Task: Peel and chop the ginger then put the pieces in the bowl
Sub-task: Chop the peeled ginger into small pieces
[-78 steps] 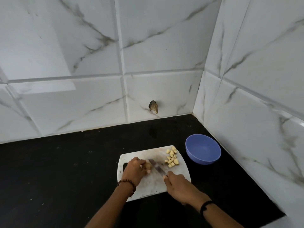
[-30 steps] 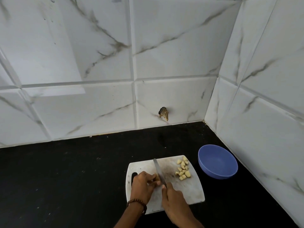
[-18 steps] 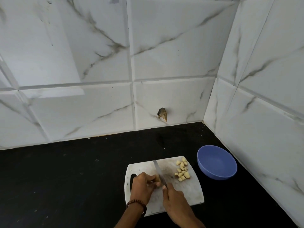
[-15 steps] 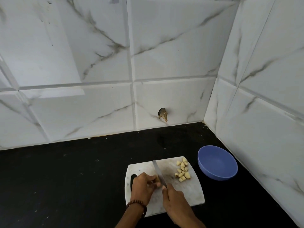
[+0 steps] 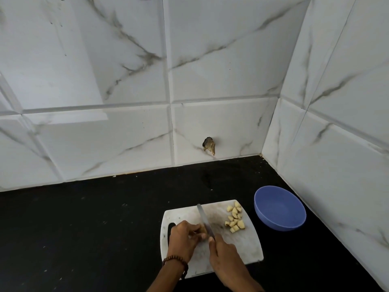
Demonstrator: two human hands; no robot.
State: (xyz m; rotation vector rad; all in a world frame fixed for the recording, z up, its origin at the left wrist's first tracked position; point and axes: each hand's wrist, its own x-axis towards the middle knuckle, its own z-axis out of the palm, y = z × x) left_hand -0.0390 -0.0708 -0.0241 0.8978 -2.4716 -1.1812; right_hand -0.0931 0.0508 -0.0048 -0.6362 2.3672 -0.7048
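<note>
**Chopping Partly Done, Bowl Unfilled**

Chopped ginger pieces [image 5: 234, 218] lie heaped at the white cutting board's [image 5: 248, 247] far right, near the empty blue bowl [image 5: 280, 207]. The left hand [image 5: 185, 239] pinches the remaining ginger [image 5: 203, 229], mostly hidden; the right hand [image 5: 225, 256] grips the knife [image 5: 205, 221] beside it. More cuts and the transfer remain.

The knife [image 5: 205, 220] has turned to point forward.
</note>
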